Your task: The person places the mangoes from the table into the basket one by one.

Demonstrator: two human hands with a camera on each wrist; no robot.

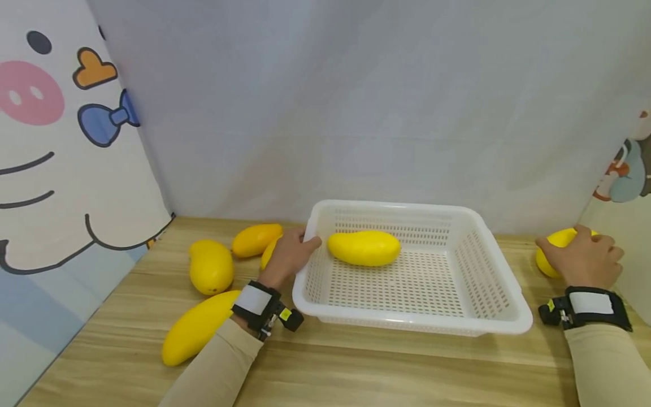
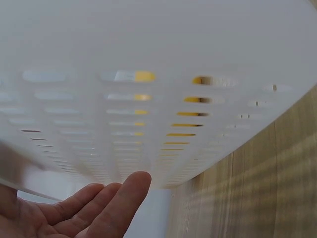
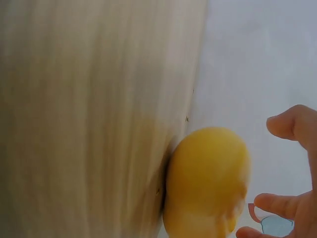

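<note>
A white plastic basket (image 1: pixel 407 320) with slotted walls stands on the table, and one yellow mango (image 1: pixel 364 248) lies inside it. My left hand (image 1: pixel 290 254) holds the basket's left rim, thumb over the top and fingers against the outside. In the left wrist view those fingers (image 2: pixel 119 208) lie along the slotted wall (image 2: pixel 163 39). At the far right, my right hand (image 1: pixel 587 260) hovers over another yellow mango (image 1: pixel 546 263). The right wrist view shows its thumb and fingers spread and apart from that mango (image 3: pixel 208 178).
Left of the basket several mangoes lie on the wooden table (image 1: pixel 112 345): a rounded one (image 1: pixel 211 268), a long one (image 1: pixel 198 330), an orange-yellow one (image 1: pixel 254 240) and one partly behind my left hand. A pale cloth wall (image 1: pixel 386 102) rises behind; printed panels flank the table.
</note>
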